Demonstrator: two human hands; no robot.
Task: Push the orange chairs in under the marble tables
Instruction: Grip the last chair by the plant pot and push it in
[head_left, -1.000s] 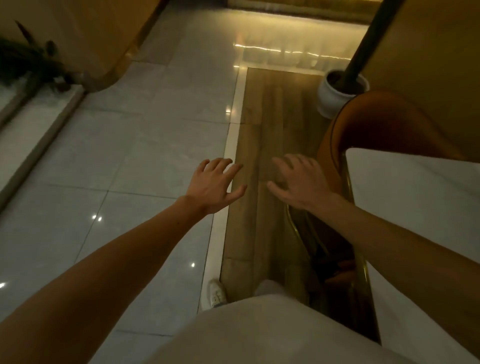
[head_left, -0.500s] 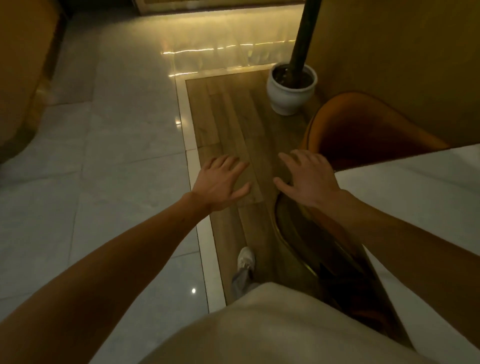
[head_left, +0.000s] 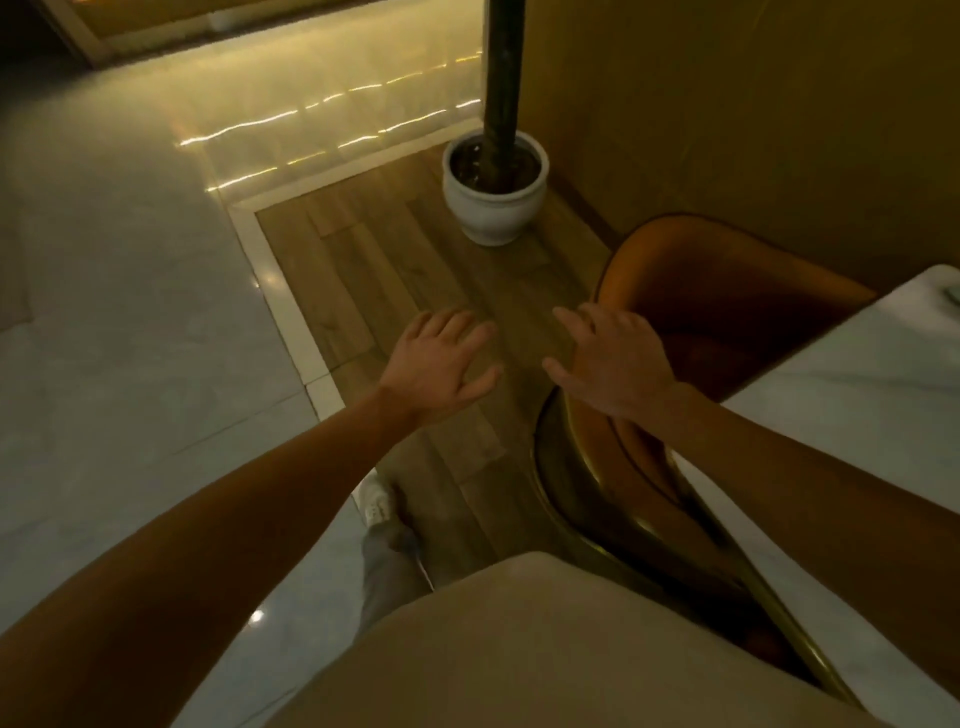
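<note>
Two bare hands hover spread and empty in the head view. Nearer the right hand (head_left: 615, 361), the orange chair (head_left: 727, 306) lies just right of it, partly under the marble table (head_left: 852, 395), its curved back toward the white plant pot (head_left: 493, 208); the left hand (head_left: 441, 364) hangs over the floor.

Your left hand (head_left: 441, 364) and right hand (head_left: 613, 364) hover palm-down with fingers spread, holding nothing. The right hand is over the near edge of the orange chair (head_left: 727, 312), which sits partly under the marble bench (head_left: 857, 415). A white pot (head_left: 493, 208) stands beyond on the wood floor (head_left: 363, 286).
</note>
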